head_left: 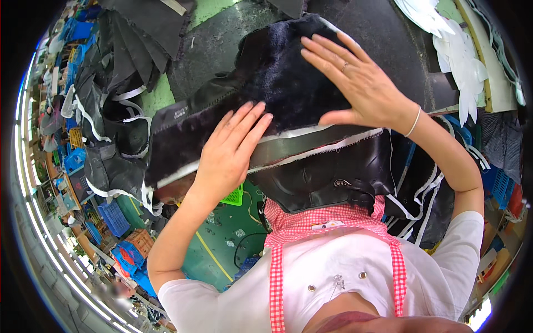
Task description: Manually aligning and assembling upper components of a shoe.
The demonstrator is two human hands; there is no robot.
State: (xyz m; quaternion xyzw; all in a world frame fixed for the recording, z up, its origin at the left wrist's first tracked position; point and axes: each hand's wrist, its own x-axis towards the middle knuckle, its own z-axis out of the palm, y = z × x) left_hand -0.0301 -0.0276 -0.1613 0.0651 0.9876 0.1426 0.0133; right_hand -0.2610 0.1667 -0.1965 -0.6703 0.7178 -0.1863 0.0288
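A black boot upper (283,69) with a plush, furry face lies spread on the dark work surface, fur side up. A pale strip runs along its near edge. My left hand (229,145) rests on the near part of the plush, fingers stretched out. Flat on its far right part is my right hand (361,86), thumb and fingers spread; a ring and a thin bracelet show on that side. Just below, a smooth black leather boot piece (311,180) hangs over my lap, with a zipper along its top edge and a small metal-eyelet detail.
Stacked black pieces (136,47) and leather pieces with white zipper tape (114,161) lie at the left. White cut pieces (461,64) sit at the far right. Below are a green basket (234,196) and a blue crate (114,218) on the green floor (214,238).
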